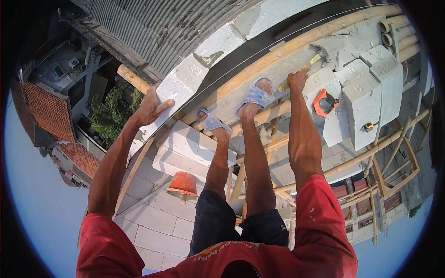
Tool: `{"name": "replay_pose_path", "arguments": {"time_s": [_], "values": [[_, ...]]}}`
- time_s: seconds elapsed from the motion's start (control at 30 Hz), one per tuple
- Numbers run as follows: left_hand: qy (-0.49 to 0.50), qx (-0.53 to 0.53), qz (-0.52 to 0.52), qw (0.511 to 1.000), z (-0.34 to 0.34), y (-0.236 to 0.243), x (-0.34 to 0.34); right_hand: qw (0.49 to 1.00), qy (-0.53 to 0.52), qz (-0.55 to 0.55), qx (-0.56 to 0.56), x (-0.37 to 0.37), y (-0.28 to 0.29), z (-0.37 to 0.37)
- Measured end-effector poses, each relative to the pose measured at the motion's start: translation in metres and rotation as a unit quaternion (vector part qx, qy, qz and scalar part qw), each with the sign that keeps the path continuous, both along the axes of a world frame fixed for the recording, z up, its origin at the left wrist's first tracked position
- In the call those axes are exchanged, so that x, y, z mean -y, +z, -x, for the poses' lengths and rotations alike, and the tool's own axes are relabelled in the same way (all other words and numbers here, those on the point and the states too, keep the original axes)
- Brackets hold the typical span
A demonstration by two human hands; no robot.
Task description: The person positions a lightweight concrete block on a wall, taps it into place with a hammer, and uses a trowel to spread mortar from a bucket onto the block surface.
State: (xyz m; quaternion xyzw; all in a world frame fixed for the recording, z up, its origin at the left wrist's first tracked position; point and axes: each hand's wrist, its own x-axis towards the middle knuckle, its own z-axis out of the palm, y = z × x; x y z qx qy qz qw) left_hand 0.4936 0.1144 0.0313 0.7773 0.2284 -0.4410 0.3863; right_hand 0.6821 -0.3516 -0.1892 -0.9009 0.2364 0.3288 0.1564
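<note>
My left hand (153,107) grips the end of a white lightweight block (185,76), thumb on its top and fingers over the outer edge. This block sits on top of a wall, at the end of a row of similar blocks (222,41) with grey mortar at the joints. My right hand (297,79) is closed round the yellow handle of a hammer (316,59). The hammer's metal head points away from me, close to the plank surface and the stacked blocks. My fingertips on the outer side of the wall block are partly hidden.
I stand in blue sandals (255,96) on a bamboo scaffold (273,111). Spare white blocks (364,95), an orange-rimmed container (325,103) and a small tape measure (368,126) are at right. A red-orange bucket (182,182) is below left. Beyond the wall lies a corrugated roof (162,28).
</note>
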Motion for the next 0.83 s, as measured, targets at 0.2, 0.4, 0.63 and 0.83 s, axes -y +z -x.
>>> {"name": "replay_pose_path", "arguments": {"time_s": [0.2, 0.4, 0.63, 0.83], "values": [[0.03, 0.02, 0.011, 0.999, -0.005, 0.005, 0.007, 0.998, 0.05, 0.019, -0.038, 0.003, 0.032, 0.018], [0.011, 0.054, -0.043, 0.998, 0.018, -0.011, -0.006, 0.97, 0.215, -0.076, 0.088, 0.011, 0.086, 0.071], [-0.013, 0.074, -0.048, 0.996, 0.034, -0.023, -0.008, 0.969, 0.216, -0.102, -0.068, -0.012, 0.173, 0.131], [-0.008, 0.033, -0.082, 0.996, 0.046, -0.016, -0.009, 0.923, 0.339, -0.175, 0.048, -0.014, 0.185, 0.198]]}}
